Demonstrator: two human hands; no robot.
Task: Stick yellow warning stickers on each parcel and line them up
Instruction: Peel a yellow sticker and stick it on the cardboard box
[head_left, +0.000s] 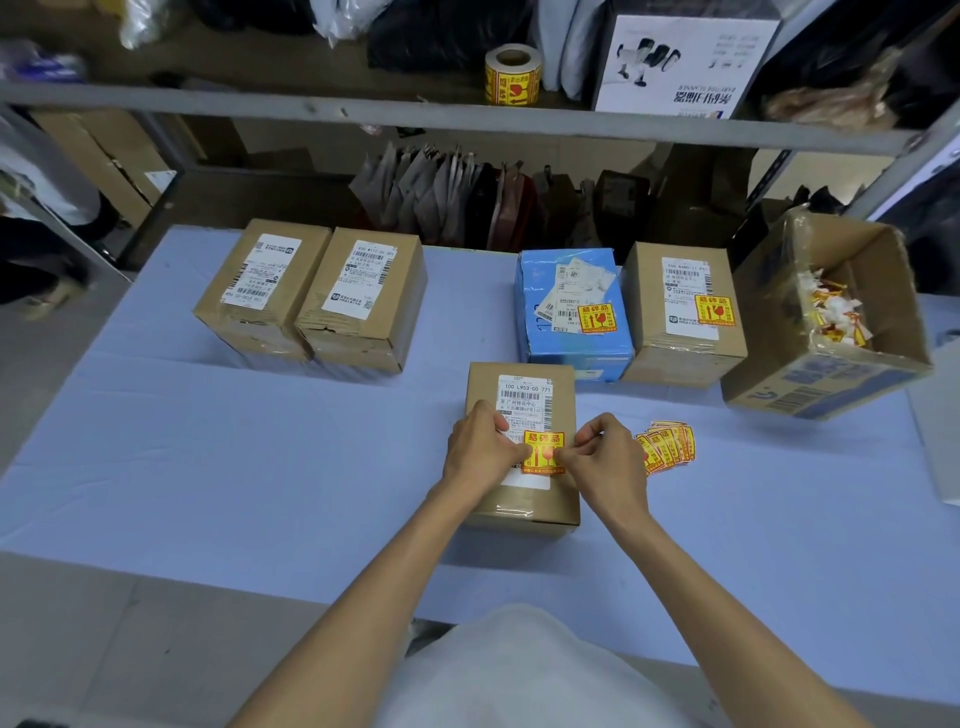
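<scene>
- The left hand (480, 447) and right hand (602, 457) meet over one parcel (519, 512) that lies directly under them on the table (208, 441).
- Between the two hands is a yellow sticker (544, 452), low on the parcel's top face, over the bottom of its white label.
- The right hand pinches the sticker's right edge between thumb and forefinger. The left hand has its fingers curled and nips the left edge. I cannot tell whether the sticker is fully down yet.
- Just right of the right hand lies a fanned stack (667, 447) of more stickers.
- Beyond the right hand stand a blue parcel (571, 358) and a brown parcel (683, 358), side by side, each already stickered. Right of those is an open carton (826, 384) holding peeled scraps.
- Beyond and to the left of the left hand stand two boxes (311, 312), touching, with no yellow on them.
- As I read it, this is the third parcel of five, at the step of laying the sticker on.
- Next, I would judge, the fingers must let go and flatten to rub the sticker smooth. Then the parcel wants pushing away from the hands into the gap left of the blue one.
</scene>
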